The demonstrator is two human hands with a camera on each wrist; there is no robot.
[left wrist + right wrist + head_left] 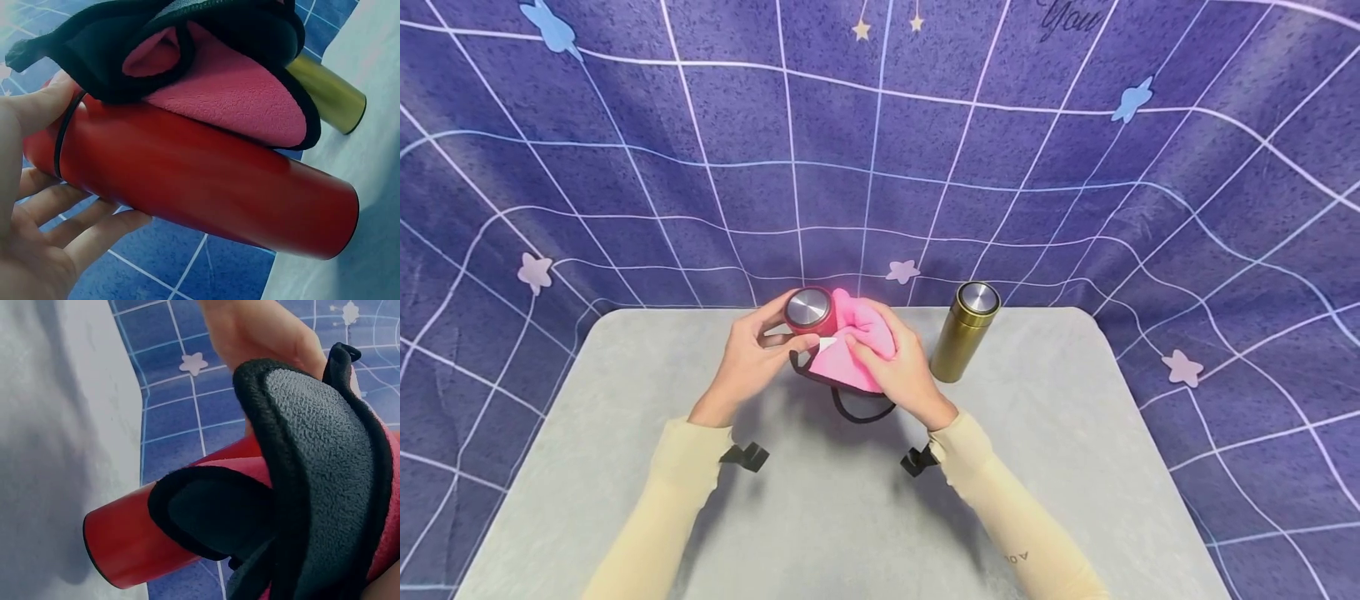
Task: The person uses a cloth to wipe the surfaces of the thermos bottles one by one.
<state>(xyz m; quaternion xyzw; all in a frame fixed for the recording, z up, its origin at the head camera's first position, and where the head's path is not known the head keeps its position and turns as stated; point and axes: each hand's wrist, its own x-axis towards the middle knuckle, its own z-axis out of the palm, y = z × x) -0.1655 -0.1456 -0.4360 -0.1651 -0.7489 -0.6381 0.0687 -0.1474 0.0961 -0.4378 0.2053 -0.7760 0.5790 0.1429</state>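
Hands point(747, 357) grip red bottle point(206, 178) (left), pink cloth point(844, 368) (right).

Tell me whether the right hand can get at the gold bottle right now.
Probably yes, but it isn't free: the right hand grips the pink cloth and would likely have to let go first. The gold bottle stands close beside that hand, with nothing visible between them.

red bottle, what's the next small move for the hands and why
Probably slide the pink cloth a little down the red bottle: the right hand holds it bunched at the bottle's upper side, the left hand grips the bottle near its cap, and the lower body is uncovered.
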